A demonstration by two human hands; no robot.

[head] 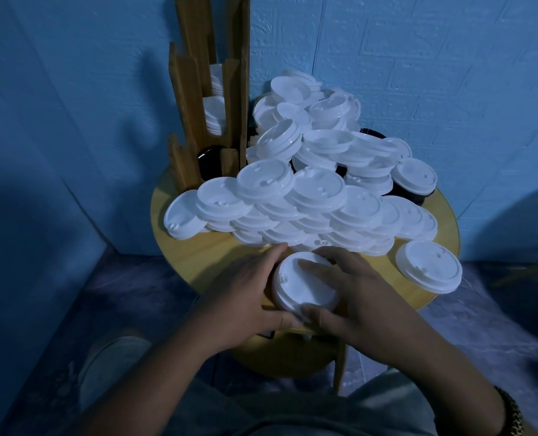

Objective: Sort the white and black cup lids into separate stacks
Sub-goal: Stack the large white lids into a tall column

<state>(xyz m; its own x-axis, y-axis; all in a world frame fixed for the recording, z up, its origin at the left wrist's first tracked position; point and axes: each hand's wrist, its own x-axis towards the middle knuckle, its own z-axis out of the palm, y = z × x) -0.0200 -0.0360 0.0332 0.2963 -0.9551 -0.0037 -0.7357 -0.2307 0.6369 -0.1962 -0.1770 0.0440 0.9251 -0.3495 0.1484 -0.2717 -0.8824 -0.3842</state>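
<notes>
White lid (305,286) at the near edge of the round table (204,247), cupped between both hands. Might be a couple nested together, too blurry to call. Left hand (245,297) curled round the left rim, thumb tucked at the near edge. Right hand (358,297) wrapped round the right side, one finger laid across the top. Rest of the white lids (308,190) heaped loose just behind, sliding over each other all the way back to the wall, plus one loner (429,265) off to the right by the table edge. Black lids (414,196) mostly buried, peeking out at the far right of the heap, and another dark lid (209,160) low in the wooden rack (185,121). Handling-wise, just guessing: thin moulded plastic, feather-light, a bit flexy, slick on slick, so prone to skating off a pile. Best grabbed by the rim, fingertips opposite the thumb, no squeezing the raised top. Worth easing each one off the heap too, since looks ready to avalanche toward the front.
</notes>
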